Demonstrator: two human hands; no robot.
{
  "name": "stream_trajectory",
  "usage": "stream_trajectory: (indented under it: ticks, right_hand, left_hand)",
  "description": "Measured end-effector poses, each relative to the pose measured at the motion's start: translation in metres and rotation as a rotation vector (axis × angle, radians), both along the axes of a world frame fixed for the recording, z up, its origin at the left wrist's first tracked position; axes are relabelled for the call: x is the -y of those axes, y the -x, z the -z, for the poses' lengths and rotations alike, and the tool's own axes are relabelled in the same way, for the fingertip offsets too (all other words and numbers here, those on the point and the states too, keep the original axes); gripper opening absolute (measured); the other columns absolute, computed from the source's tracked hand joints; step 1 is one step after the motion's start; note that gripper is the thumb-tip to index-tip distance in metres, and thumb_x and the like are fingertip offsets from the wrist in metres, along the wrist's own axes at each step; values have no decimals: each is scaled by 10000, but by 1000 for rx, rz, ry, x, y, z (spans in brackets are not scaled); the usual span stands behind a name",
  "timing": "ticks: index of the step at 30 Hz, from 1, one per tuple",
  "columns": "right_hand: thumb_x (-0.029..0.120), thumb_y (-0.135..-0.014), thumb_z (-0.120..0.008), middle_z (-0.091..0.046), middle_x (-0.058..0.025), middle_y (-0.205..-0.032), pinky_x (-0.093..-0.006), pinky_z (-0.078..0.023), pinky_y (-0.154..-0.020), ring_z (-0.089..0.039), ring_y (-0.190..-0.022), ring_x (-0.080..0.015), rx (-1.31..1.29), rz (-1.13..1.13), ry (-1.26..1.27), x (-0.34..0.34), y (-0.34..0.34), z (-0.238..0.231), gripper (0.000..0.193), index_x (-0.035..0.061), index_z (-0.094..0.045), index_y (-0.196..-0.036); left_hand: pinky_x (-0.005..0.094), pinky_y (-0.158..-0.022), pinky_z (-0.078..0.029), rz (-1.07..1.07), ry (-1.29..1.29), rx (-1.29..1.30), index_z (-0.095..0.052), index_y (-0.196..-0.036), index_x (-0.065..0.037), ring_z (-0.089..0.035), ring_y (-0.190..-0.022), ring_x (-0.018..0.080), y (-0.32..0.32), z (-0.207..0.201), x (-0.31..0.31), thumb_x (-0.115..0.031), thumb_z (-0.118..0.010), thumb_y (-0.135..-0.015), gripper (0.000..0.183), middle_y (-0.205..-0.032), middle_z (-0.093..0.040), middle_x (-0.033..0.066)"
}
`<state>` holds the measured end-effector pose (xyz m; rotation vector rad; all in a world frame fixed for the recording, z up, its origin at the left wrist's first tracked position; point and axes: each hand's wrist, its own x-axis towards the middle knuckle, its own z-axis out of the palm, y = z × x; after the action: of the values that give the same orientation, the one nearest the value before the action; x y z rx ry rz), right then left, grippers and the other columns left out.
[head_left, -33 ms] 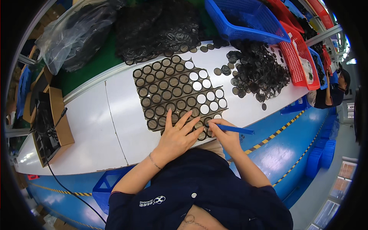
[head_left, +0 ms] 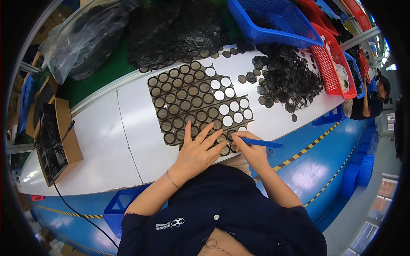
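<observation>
A dark sheet [head_left: 181, 94] printed with rows of black rings lies on the white table. Along its right side several round spots [head_left: 232, 106] show white where the dark discs are gone. My left hand [head_left: 197, 151] rests flat on the sheet's near part, fingers spread, holding nothing. Close to its right, my right hand [head_left: 253, 155] pinches a slim blue stick-like tool [head_left: 269, 144] at the sheet's near right edge. The tool's long end points right; its working tip is hidden by the fingers, so its exact kind does not show.
A heap of loose dark discs [head_left: 288, 77] lies to the right. Behind are a stack of dark sheets [head_left: 175, 32], a blue basket [head_left: 273, 36] and a red basket [head_left: 337, 64]. An open cardboard box [head_left: 68, 128] stands at the left. Another person [head_left: 369, 102] is at the far right.
</observation>
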<state>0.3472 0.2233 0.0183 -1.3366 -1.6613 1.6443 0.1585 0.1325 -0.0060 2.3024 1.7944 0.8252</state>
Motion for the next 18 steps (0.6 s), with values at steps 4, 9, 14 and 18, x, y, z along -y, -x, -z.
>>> stream_trajectory:
  ticks: [4,9,14,18]
  right_hand:
    - [186,-947,-665,-670,0,-782,-179,-399,-514,-563,-629,-26,9,-17,11,-3,0,1,196,20,-703,-1044]
    - [191,-947,-665,-676,-4,-788,-179,-403,-512,-569,-633,-27,-6,1,1,-2,-1,5,195,22,-702,-1037]
    - [173,-931,-674,-688,-45,-831,-213,-437,-538,-607,-673,-77,30,17,65,-2,2,0,183,18,-700,-1025]
    - [105,-884,-696,-687,-107,-909,-302,-489,-644,-640,-765,-189,133,-154,-812,1,3,9,158,10,-692,-1010]
  left_hand:
    - [704,-1105,-197,0,19,6,-690,-1169,-219,-467,-1338,263,0,0,-1,-228,-716,-854,316,-1326,-586,15]
    - [700,-1108,-195,9,27,-2,-680,-1191,-224,-468,-1338,265,0,-2,-1,-235,-718,-850,343,-1336,-583,17]
    - [701,-1109,-193,11,35,0,-681,-1191,-223,-466,-1339,267,1,-2,0,-240,-719,-846,348,-1344,-579,19]
    - [702,-1109,-193,16,36,5,-681,-1190,-219,-464,-1342,271,-1,-2,-2,-239,-720,-844,349,-1341,-582,25]
